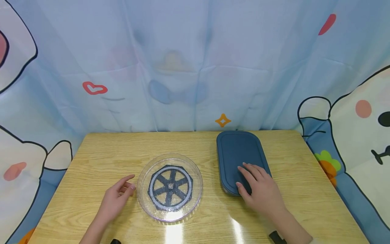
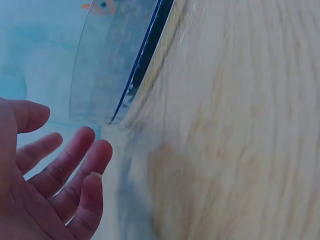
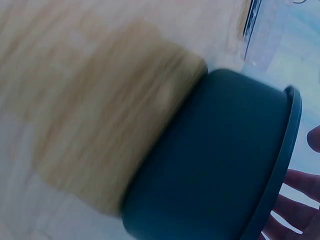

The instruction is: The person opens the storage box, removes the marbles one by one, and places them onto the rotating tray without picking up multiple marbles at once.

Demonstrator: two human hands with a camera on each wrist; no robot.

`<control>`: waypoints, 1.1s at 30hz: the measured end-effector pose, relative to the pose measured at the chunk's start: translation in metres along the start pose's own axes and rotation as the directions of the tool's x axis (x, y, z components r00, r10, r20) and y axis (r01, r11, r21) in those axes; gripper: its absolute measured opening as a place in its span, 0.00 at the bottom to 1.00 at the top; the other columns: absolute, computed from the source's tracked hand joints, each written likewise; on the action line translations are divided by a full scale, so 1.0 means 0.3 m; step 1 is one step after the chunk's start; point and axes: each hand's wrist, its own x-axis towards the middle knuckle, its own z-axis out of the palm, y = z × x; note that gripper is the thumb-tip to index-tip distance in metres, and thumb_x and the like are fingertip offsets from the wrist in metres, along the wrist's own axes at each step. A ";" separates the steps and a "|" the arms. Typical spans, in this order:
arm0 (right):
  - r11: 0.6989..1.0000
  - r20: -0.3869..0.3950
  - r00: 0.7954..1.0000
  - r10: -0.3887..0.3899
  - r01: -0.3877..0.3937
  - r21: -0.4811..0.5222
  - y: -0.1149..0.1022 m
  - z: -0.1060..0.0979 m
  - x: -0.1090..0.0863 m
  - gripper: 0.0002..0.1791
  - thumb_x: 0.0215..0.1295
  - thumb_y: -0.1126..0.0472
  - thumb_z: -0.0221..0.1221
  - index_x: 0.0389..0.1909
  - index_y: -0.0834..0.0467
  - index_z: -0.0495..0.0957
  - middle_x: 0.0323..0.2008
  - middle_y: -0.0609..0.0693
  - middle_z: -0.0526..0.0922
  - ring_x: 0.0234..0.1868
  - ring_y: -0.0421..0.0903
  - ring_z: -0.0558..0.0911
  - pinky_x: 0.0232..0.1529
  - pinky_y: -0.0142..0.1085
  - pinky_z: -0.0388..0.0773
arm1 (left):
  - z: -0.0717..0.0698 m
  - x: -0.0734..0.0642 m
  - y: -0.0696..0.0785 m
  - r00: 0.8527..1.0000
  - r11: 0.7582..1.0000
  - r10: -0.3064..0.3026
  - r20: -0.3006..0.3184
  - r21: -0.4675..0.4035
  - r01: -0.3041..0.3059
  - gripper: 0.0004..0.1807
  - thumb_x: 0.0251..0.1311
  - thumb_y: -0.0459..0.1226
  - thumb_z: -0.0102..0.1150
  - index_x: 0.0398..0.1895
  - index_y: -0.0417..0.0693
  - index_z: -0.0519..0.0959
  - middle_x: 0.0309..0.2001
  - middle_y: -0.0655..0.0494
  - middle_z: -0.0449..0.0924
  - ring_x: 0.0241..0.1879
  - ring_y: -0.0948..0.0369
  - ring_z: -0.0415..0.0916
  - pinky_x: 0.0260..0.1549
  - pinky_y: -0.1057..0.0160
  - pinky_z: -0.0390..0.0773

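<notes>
A clear round dish [image 1: 195,171] with a dark six-spoked, wheel-like piece at its middle is on the table. Its see-through wall [image 2: 107,60] rises at the top of the left wrist view. Beside the dish's left edge is my left hand [image 1: 117,195], fingers loosely bent and holding nothing; a small gap separates them from the dish. To the right stands a dark blue rectangular box [image 3: 210,160] with a blue lid [image 1: 237,149]. Above the lid's near right part, my right hand [image 1: 262,189] has its fingers spread; I cannot tell whether they touch it.
The light wood-grain table [image 1: 115,149] ends at a blue cartoon-print curtain [image 1: 182,51] behind it. The box reaches close to the table's back edge. A strip of bare wood lies between dish and box. Dark bands [image 1: 276,237] show near the wrists.
</notes>
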 end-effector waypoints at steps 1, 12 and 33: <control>1.000 0.002 1.000 -0.003 0.003 0.005 -0.008 0.006 -0.002 0.29 0.74 0.41 0.49 0.60 0.59 0.79 0.59 0.59 0.77 0.58 0.61 0.74 0.54 0.56 0.75 | 0.006 -0.001 -0.002 1.000 1.000 0.002 -0.003 -0.027 -0.002 0.20 0.70 0.36 0.59 0.63 0.45 0.76 0.38 0.53 0.81 0.34 0.60 0.81 0.32 0.66 0.79; 0.998 0.083 0.996 -0.023 0.018 0.062 -0.068 0.045 -0.007 0.35 0.59 0.48 0.69 0.65 0.58 0.75 0.63 0.59 0.75 0.64 0.59 0.71 0.58 0.57 0.72 | 0.027 0.007 -0.024 0.997 0.985 -0.014 0.082 -0.172 0.028 0.19 0.70 0.33 0.58 0.63 0.43 0.75 0.35 0.47 0.78 0.28 0.56 0.78 0.27 0.64 0.78; 0.997 0.081 0.995 -0.051 0.047 0.060 -0.082 0.081 -0.014 0.36 0.54 0.53 0.73 0.63 0.62 0.77 0.66 0.56 0.74 0.68 0.57 0.69 0.64 0.54 0.67 | 0.026 0.021 -0.028 0.944 0.960 0.007 0.329 -0.266 0.086 0.28 0.72 0.37 0.56 0.72 0.42 0.65 0.23 0.43 0.78 0.23 0.51 0.80 0.24 0.59 0.82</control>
